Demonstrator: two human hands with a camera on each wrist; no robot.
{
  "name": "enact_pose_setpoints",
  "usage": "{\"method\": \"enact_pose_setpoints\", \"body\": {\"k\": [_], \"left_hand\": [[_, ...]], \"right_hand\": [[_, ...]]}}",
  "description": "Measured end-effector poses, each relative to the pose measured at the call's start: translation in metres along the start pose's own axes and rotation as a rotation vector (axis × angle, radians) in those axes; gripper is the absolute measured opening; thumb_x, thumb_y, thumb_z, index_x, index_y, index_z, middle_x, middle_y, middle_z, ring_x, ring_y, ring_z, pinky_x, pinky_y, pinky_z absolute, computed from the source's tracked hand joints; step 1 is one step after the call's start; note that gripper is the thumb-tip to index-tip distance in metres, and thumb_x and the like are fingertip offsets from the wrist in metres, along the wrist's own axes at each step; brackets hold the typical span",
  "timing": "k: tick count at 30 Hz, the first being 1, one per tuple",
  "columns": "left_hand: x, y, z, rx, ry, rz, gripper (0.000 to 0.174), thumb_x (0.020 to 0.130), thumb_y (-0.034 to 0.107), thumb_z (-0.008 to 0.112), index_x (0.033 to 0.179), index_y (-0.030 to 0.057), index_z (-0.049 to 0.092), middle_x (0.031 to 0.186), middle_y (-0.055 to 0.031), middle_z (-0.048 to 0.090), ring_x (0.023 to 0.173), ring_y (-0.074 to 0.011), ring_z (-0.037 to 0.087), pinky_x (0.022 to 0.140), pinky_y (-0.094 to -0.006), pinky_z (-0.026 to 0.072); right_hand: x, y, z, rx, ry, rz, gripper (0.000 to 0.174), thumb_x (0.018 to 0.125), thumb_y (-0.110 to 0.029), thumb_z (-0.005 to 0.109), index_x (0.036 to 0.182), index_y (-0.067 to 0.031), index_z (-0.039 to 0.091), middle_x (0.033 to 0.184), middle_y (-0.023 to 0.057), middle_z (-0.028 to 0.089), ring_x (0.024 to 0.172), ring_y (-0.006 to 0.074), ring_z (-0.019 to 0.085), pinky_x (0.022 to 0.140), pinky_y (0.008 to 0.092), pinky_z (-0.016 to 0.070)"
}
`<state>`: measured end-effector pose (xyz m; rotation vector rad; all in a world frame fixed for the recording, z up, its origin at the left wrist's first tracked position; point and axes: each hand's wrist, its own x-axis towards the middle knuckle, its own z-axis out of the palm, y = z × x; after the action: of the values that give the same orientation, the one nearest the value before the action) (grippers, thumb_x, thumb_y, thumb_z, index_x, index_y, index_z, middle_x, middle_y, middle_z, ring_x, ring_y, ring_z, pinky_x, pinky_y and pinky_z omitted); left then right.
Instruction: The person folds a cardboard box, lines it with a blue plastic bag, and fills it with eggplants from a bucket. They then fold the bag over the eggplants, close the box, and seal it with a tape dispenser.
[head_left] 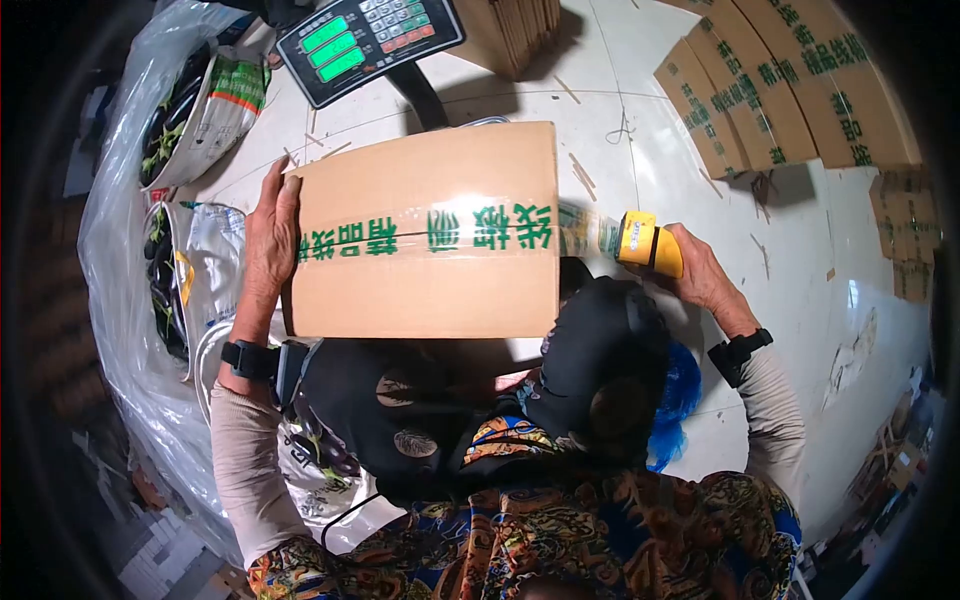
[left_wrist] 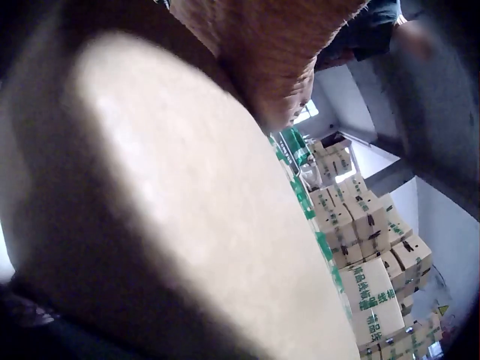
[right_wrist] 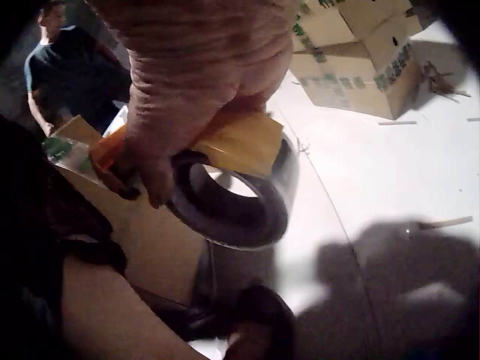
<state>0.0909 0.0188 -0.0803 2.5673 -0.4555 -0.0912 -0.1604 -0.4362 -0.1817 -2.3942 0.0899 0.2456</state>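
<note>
A closed cardboard carton [head_left: 425, 290] lies before the person's knees, with a strip of clear tape printed in green along its middle. At the carton's left end the left hand [head_left: 268, 228] rests with its fingers extended against the side. The right hand [head_left: 705, 270] grips a yellow tape dispenser [head_left: 640, 238] off the carton's right end. Between dispenser and carton stretches a length of the printed tape [head_left: 588, 230]. In the right wrist view, the tape roll [right_wrist: 274, 217] hangs below the gripping hand. The carton's pale side [left_wrist: 202, 195] fills much of the left wrist view.
Beyond the carton stands a scale display [head_left: 365, 45] on a post. Sacks of eggplants [head_left: 215, 110] sit in clear plastic [head_left: 120, 330] at the left. Taped cartons [head_left: 780, 90] stand at the upper right. Blue plastic [head_left: 678, 395] lies beside the right knee. Another person [right_wrist: 71, 75] is in the background.
</note>
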Motion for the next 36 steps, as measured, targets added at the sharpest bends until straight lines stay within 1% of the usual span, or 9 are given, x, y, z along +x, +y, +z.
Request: {"method": "enact_pose_setpoints", "body": {"k": [4,10,12,14,15,22,28,34,36], "left_hand": [[0.001,0.005,0.000,0.007,-0.036,-0.045,0.058,0.101,0.045,0.036,0.138,0.0012,0.042,0.122,-0.0255,0.058,0.115,-0.0303,0.055,0.099,-0.0354,0.0388],[0.001,0.005,0.004,0.028,0.002,-0.023,0.054,0.100,0.044,0.037,0.138,0.0046,0.043,0.122,-0.0262,0.058,0.111,-0.0403,0.058,0.095,-0.0407,0.0433],[0.001,0.005,0.004,0.067,0.000,-0.014,0.053,0.100,0.041,0.037,0.138,0.0046,0.042,0.124,-0.0263,0.057,0.113,-0.0407,0.056,0.096,-0.0398,0.0425],[0.003,-0.005,0.005,0.071,0.017,0.029,0.051,0.100,0.039,0.037,0.139,0.0050,0.042,0.123,-0.0264,0.057,0.114,-0.0412,0.056,0.096,-0.0395,0.0424],[0.005,-0.013,0.007,0.115,0.060,0.044,0.049,0.101,0.037,0.038,0.139,0.0059,0.042,0.121,-0.0253,0.058,0.112,-0.0391,0.058,0.094,-0.0387,0.0432],[0.002,-0.016,0.000,-0.091,0.003,-0.037,0.054,0.101,0.042,0.039,0.141,0.0054,0.041,0.129,-0.0199,0.054,0.116,-0.0254,0.052,0.099,-0.0330,0.0387],[0.001,-0.011,0.000,-0.126,-0.030,-0.058,0.058,0.101,0.045,0.039,0.141,0.0028,0.040,0.135,-0.0174,0.049,0.122,-0.0237,0.047,0.104,-0.0325,0.0340],[0.004,-0.014,0.004,-0.152,-0.017,-0.036,0.056,0.102,0.041,0.040,0.141,0.0017,0.040,0.135,-0.0176,0.049,0.123,-0.0241,0.046,0.104,-0.0326,0.0336],[0.002,-0.012,0.002,-0.105,-0.018,-0.030,0.054,0.102,0.040,0.040,0.140,0.0014,0.042,0.134,-0.0177,0.050,0.122,-0.0239,0.047,0.104,-0.0324,0.0338]], "right_hand": [[-0.001,-0.029,-0.017,-0.072,-0.023,-0.025,0.045,0.072,-0.018,0.080,0.101,-0.0075,0.047,0.091,0.0183,0.064,0.088,0.0413,0.062,0.074,0.0444,0.0510],[0.042,-0.083,-0.020,-0.319,-0.006,-0.296,0.033,0.070,-0.009,0.072,0.093,-0.0031,0.049,0.075,0.0149,0.060,0.072,0.0364,0.062,0.059,0.0457,0.0477],[0.080,-0.109,-0.005,-0.482,-0.181,-0.232,0.028,0.068,-0.011,0.069,0.089,-0.0024,0.054,0.072,0.0139,0.059,0.076,0.0352,0.062,0.061,0.0484,0.0465],[0.080,-0.116,0.010,-1.155,0.041,-0.747,0.024,0.068,-0.016,0.067,0.085,-0.0016,0.059,0.073,0.0161,0.060,0.082,0.0366,0.061,0.068,0.0499,0.0462],[0.113,-0.108,0.026,-0.926,-0.483,-0.411,0.030,0.069,-0.024,0.066,0.087,-0.0006,0.064,0.077,0.0169,0.063,0.083,0.0370,0.061,0.072,0.0473,0.0468],[0.069,0.013,-0.013,0.260,-0.365,0.277,0.061,0.072,-0.049,0.070,0.107,0.0000,0.061,0.092,0.0168,0.064,0.093,0.0279,0.061,0.082,0.0363,0.0460],[0.002,0.123,0.051,0.939,0.001,0.804,0.067,0.080,-0.057,0.066,0.117,-0.0030,0.055,0.102,0.0095,0.060,0.100,0.0154,0.055,0.088,0.0294,0.0402],[-0.014,0.164,0.088,0.621,-0.027,0.787,0.061,0.079,-0.052,0.071,0.116,-0.0044,0.056,0.102,0.0075,0.059,0.104,0.0165,0.053,0.094,0.0329,0.0389],[-0.010,0.165,0.104,0.257,0.116,0.776,0.056,0.081,-0.047,0.070,0.116,-0.0055,0.056,0.103,0.0128,0.059,0.100,0.0250,0.056,0.089,0.0405,0.0435]]}}
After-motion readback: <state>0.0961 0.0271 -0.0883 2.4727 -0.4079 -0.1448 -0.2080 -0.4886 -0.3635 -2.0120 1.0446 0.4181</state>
